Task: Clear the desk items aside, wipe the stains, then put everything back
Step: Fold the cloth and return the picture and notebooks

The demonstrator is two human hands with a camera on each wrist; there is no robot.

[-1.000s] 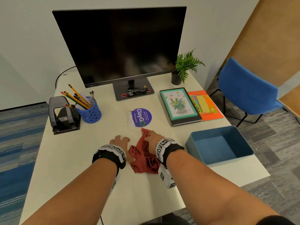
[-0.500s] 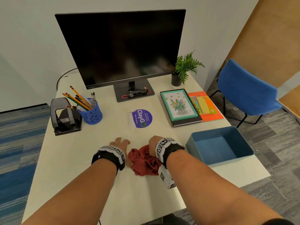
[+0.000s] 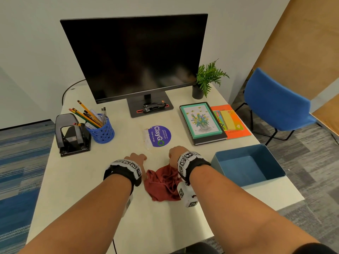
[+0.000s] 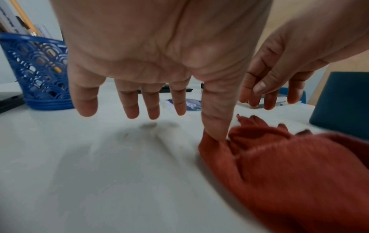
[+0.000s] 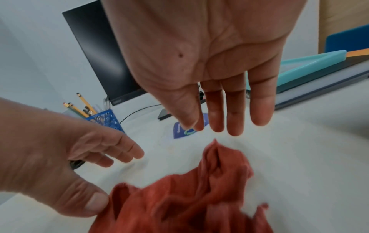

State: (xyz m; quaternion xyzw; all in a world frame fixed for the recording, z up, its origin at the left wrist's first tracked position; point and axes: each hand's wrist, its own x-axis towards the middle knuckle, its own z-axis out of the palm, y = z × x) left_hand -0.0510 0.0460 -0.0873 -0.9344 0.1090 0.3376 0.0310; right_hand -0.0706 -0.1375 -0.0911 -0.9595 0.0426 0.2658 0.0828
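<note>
Head view: red cloth [image 3: 163, 184], crumpled on desk [image 3: 73, 180] between wrists. Left hand [image 3: 136, 159]: fingers straight, thumb tip touching cloth. Right hand [image 3: 177, 153]: fingers relaxed above cloth, holding nothing.

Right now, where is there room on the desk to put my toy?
Bare desk lies left of the red cloth, below the hole punch. It is crowded between the pencil cup and the book.
</note>
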